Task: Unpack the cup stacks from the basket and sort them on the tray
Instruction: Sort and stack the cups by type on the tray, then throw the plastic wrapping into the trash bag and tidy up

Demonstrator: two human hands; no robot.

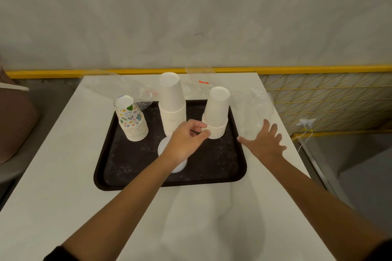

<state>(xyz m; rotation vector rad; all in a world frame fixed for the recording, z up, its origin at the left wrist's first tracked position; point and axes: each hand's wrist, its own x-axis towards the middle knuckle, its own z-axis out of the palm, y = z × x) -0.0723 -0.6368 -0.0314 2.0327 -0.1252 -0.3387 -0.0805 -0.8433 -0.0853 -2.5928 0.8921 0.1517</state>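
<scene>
On a dark tray (214, 167) three cup stacks stand upside down: a patterned stack (132, 119) at the left, a tall white stack (172, 101) in the middle and a shorter white stack (217, 110) at the right. My left hand (185, 141) hovers over the tray with loosely curled fingers. Its thumb and forefinger tips touch the left side of the shorter stack's base. Under that hand and wrist a further white cup (164, 147) is partly hidden. My right hand (265, 142) is spread flat just right of the tray. No basket is in view.
The tray lies on a white table (63, 176). Crumpled clear plastic wrap (257, 108) lies right of the tray and more wrap (199, 82) lies behind it. A yellow rail and mesh fence (318, 99) run behind and to the right of the table.
</scene>
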